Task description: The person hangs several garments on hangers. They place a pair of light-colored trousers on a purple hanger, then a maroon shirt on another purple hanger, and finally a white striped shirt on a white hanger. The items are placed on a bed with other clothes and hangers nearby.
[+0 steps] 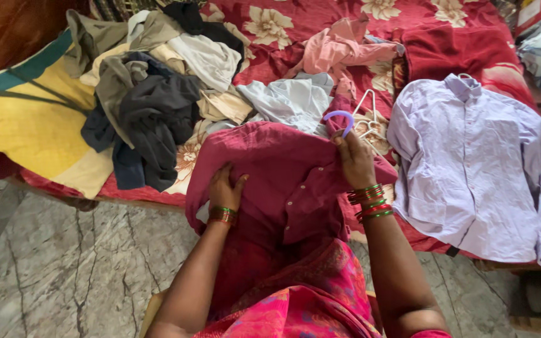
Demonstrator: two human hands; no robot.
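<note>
Pink patterned cloth [308,300] is seen nearest. A maroon shirt [277,169] is gripped by the left hand [225,188], while its collar is pinched by the right hand [355,159] just below a purple hanger hook [339,117]. Right of that hand, a lilac shirt [477,169] is spread on the bed [270,62].

Red and green bangles [367,201] ring both wrists above a pink patterned garment [308,294] with gold-flecked print.

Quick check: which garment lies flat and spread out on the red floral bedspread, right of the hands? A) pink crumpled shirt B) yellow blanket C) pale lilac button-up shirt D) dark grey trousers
C: the pale lilac button-up shirt lies spread flat on the red floral bedspread, right of the right hand.
</note>
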